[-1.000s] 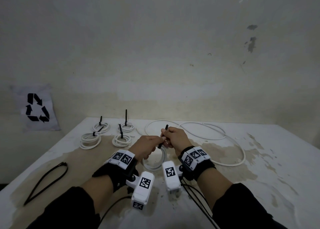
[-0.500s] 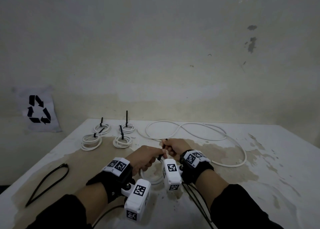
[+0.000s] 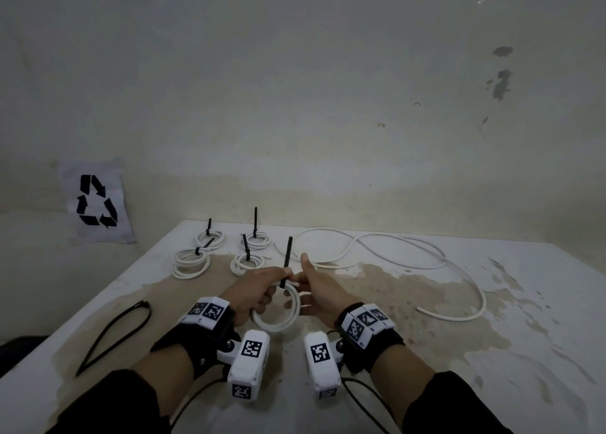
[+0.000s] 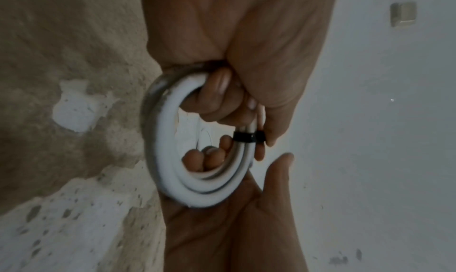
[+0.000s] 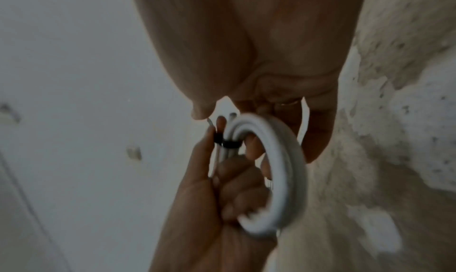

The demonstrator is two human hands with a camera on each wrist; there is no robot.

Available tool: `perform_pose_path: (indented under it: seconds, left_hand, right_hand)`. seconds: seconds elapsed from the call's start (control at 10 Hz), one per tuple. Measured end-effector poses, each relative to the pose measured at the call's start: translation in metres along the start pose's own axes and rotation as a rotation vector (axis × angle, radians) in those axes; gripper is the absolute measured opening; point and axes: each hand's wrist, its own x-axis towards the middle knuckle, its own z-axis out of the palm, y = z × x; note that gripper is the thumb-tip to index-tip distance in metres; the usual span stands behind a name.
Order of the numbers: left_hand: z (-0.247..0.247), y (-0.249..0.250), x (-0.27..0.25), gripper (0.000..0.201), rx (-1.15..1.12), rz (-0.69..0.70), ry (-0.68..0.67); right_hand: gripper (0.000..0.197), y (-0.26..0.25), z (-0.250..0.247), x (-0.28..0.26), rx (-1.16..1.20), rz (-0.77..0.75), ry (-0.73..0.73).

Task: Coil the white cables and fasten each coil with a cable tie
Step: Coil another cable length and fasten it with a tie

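While our left hand (image 3: pixel 259 289) curls round the white coil (image 3: pixel 278 315) above the near table (image 3: pixel 426 351), pinching it at the black cable tie (image 3: pixel 286 263), our right hand (image 3: pixel 314 294) lies relaxed and spread just beside the coil, gripping nothing.

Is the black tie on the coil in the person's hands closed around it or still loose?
Closed. The cable tie sits as a snug band around the coil strands, its tail sticking up, while the left hand grips the coil.

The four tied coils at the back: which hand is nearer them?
Left. The left hand, holding the new coil, sits just in front of the tied coils; the right hand is further right.
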Motion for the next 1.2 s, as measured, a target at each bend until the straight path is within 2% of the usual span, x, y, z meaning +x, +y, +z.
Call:
perform_pose_path:
  seconds: [0.1, 0.2, 0.3, 0.4, 0.5, 0.6, 0.7, 0.8, 0.9, 1.0, 1.1, 1.2]
  left_hand:
    - [-0.005, -0.002, 0.004, 0.028, -0.092, 0.018, 0.075]
    - [-0.006, -0.001, 0.010, 0.030, -0.230, 0.053, 0.092]
    - [-0.005, -0.004, 0.012, 0.029, -0.371, 0.052, 0.049]
    - [-0.010, -0.019, 0.010, 0.024, -0.392, 0.033, 0.005]
    - [-0.017, -0.031, 0.004, 0.021, -0.292, 0.037, 0.036]
    - [-0.040, -0.039, -0.001, 0.014, -0.277, 0.038, 0.169]
    - [-0.061, -0.042, -0.003, 0.013, -0.277, 0.005, 0.238]
    - [-0.102, -0.050, -0.002, 0.012, -0.259, -0.064, 0.385]
    - [-0.131, -0.059, -0.001, 0.021, -0.208, -0.096, 0.469]
    - [-0.167, -0.067, 0.002, 0.035, -0.121, -0.157, 0.574]
    - [-0.177, -0.069, 0.003, 0.038, -0.229, -0.221, 0.647]
    - [-0.182, -0.065, -0.004, 0.044, 0.057, -0.277, 0.594]
  right_hand:
    - [0.059, 0.004, 0.015, 0.000, -0.101, -0.065, -0.014]
    - [0.053, 0.011, 0.032, 0.009, -0.155, -0.235, 0.122]
    - [0.051, 0.013, 0.034, 0.020, -0.155, -0.293, 0.272]
    - [0.053, 0.016, 0.030, 0.039, -0.276, -0.279, 0.485]
    - [0.055, 0.021, 0.033, 0.047, -0.227, -0.239, 0.488]
    - [0.053, 0.025, 0.051, 0.052, -0.087, -0.191, 0.324]
    - [0.050, 0.025, 0.063, 0.055, -0.189, -0.176, 0.235]
    - [0.031, 0.032, 0.071, 0.071, -0.668, -0.162, 0.163]
    - [0.026, 0.035, 0.073, 0.078, -0.968, -0.116, 0.120]
    - [0.022, 0.029, 0.079, 0.079, -1.131, -0.122, 0.096]
    - [0.020, 0.024, 0.081, 0.078, -1.152, -0.127, 0.058]
    - [0.032, 0.023, 0.084, 0.080, -1.175, -0.092, 0.031]
